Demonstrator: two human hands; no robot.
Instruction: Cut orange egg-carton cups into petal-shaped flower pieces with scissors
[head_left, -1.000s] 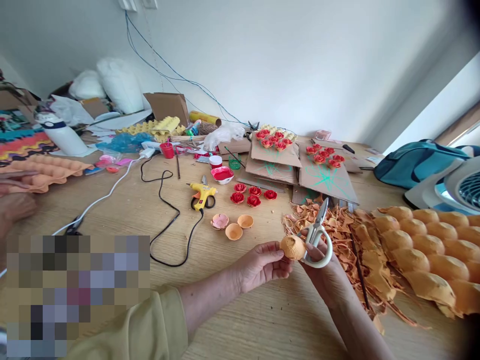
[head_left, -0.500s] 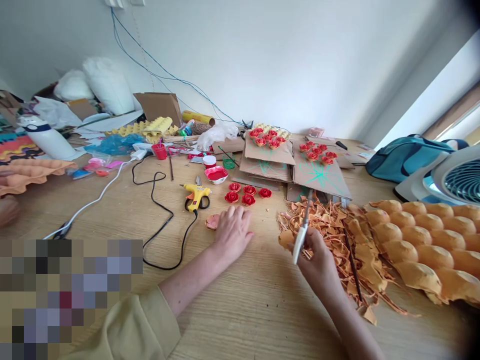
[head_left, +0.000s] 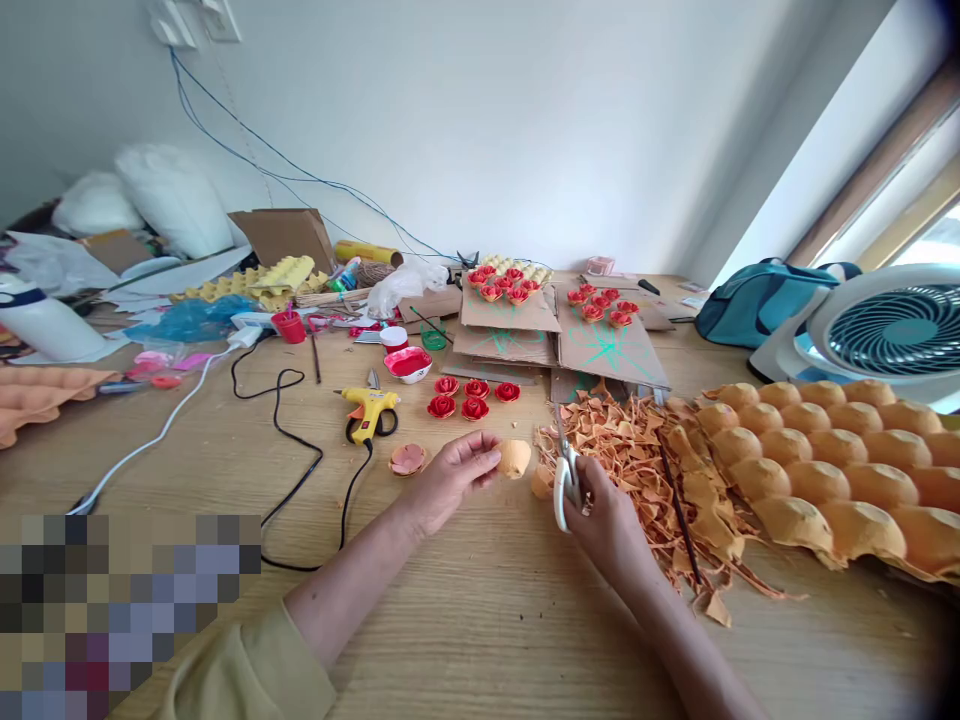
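Note:
Between thumb and fingers, my left hand (head_left: 459,475) pinches an orange egg-carton cup (head_left: 514,459) just above the table. My right hand (head_left: 604,515) grips white-handled scissors (head_left: 566,470), their blades pointing away from me. Another orange cup piece (head_left: 541,482) lies beside the scissors, partly hidden by them. Left of my left hand rests a pinkish petal-shaped cup (head_left: 407,459). Several red paper roses (head_left: 475,408) sit in a small group beyond my hands. Orange carton scraps (head_left: 615,440) are heaped past my right hand.
A large orange egg tray (head_left: 817,460) and a fan (head_left: 885,325) stand at the right. A yellow glue gun (head_left: 369,410) with a black cord lies left. Cardboard sheets (head_left: 611,345) bearing roses are behind, near a dish of red paint (head_left: 409,364).
My left hand has lifted off the table and now holds an orange cup. The scissors in my right hand have turned, showing their handle loops. The view has shifted right.

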